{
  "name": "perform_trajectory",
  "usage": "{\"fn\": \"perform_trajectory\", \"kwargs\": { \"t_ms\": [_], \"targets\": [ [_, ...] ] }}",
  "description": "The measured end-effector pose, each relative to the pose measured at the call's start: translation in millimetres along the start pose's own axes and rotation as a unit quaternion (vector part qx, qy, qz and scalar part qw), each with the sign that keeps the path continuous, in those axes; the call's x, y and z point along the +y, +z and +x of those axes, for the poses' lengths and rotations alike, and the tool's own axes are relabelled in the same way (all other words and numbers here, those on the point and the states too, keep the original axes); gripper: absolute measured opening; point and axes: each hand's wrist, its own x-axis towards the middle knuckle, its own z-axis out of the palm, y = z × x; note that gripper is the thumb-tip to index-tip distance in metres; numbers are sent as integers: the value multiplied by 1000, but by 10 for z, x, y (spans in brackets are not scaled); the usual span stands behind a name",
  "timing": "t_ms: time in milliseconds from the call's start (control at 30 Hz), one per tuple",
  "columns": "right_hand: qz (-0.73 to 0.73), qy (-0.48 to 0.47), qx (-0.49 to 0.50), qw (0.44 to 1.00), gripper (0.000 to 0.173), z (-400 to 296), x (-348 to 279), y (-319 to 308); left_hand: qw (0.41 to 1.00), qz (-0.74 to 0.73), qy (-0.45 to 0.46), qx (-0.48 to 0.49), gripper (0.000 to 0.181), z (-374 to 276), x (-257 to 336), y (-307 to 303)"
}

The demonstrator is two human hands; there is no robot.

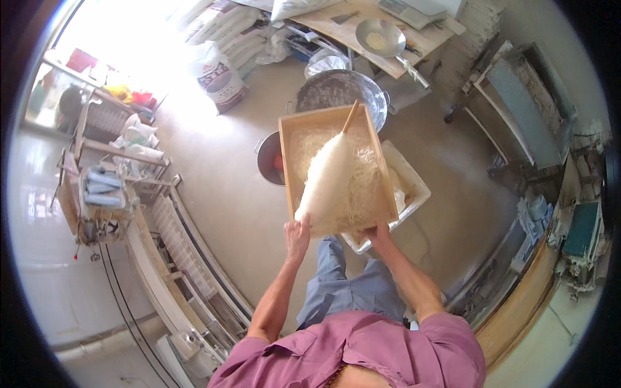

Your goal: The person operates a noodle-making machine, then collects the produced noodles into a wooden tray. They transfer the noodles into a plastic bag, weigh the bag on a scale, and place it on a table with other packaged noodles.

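I hold a shallow wooden tray [285, 169] out in front of me. My left hand [297, 236] grips its near left corner, the thumb up by the end of a pale roll. My right hand [379, 234] grips the near right corner, with most of its fingers hidden. Across the tray lies this thick, spindle-shaped roll [326, 169], which looks like dough wound on a wooden rod [351, 115]. The rod's end sticks out over the far edge. Loose pale strands like fine dry noodles [369, 186] cover the tray's bottom.
Beyond the tray stands a large metal basin [318, 92]; a smaller metal pot [267, 155] is at its left. Partly under the tray is a white plastic bin [418, 191]. A table [335, 22] holds a metal ladle [381, 38]. A printed sack [220, 80] stands left; machinery [179, 242] lines that side.
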Motion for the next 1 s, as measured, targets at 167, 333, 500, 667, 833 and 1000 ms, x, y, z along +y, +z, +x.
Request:
{"fn": "perform_trajectory", "kwargs": {
  "t_ms": [167, 333, 500, 667, 833, 1000],
  "targets": [
    [92, -43, 51, 993, 32, 1168, 31, 738, 997, -3, 74, -3, 60, 1307, 313, 135],
    [153, -45, 105, 982, 39, 1871, -98, 1395, 998, -18, 65, -2, 60, 2338, 824, 291],
    [168, -62, 39, 983, 52, 2326, -314, 1478, 997, -80, 10, -6, 65, 2726, 1240, 516],
    [-142, 20, 12, 990, 53, 1770, -446, 1531, 991, -135, -13, 3, 65, 3128, 1186, 530],
    [-111, -182, -44, 976, 50, 1556, -776, 1944, 991, -46, 114, -41, 33, 3298, 1275, 285],
    [197, -167, -32, 965, 47, 2803, -994, 2504, 994, -104, 34, -27, 39, 3182, 1765, -38]
  ]
}}
